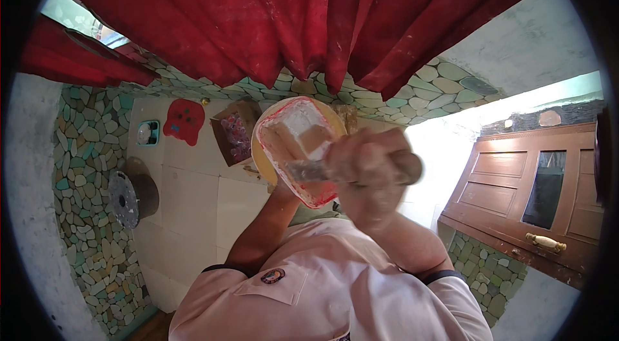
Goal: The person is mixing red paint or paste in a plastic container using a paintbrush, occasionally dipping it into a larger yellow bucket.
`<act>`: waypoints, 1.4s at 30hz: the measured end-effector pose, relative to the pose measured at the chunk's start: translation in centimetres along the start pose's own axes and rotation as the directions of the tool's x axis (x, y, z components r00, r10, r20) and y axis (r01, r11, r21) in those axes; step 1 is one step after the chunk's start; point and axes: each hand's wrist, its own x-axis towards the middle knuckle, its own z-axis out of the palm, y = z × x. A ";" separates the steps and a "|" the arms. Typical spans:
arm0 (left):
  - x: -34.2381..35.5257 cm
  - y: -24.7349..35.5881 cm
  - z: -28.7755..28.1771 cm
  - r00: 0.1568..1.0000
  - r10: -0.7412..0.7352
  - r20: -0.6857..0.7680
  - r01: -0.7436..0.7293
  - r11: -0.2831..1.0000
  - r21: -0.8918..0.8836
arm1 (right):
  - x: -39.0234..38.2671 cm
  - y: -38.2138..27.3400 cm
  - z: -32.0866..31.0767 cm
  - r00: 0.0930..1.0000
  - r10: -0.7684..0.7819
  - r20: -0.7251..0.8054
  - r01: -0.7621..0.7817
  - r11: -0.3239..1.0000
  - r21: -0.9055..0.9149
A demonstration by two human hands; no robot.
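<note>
In front of my chest is a white tub with a red, smeared rim (pixel 282 115), tilted so that its inside shows. White paste coats its inner walls. My left hand (pixel 291 194) holds the tub from below and behind; its fingers are mostly hidden. Over the tub's right side, my right hand (pixel 374 163) is closed round a putty knife (pixel 306 170). Motion blurs that hand and the tool, and the handle is largely covered. The blade reaches leftward across the tub's opening. Whitish smears mark my right hand and wrist.
Red curtains (pixel 284 12) hang ahead. Beyond the tub is a round yellow surface (pixel 261 157). A cardboard box (pixel 222 141), a red stool-like seat (pixel 184 121) and a dark round container (pixel 138 192) stand on pale floor tiles. A brown door (pixel 496 180) is at right.
</note>
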 end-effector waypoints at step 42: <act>1.5 -1.3 0.2 0.991 -0.097 0.089 0.060 0.935 0.349 | 0.7 0.0 -0.8 0.984 0.110 -0.139 -0.085 0.981 0.172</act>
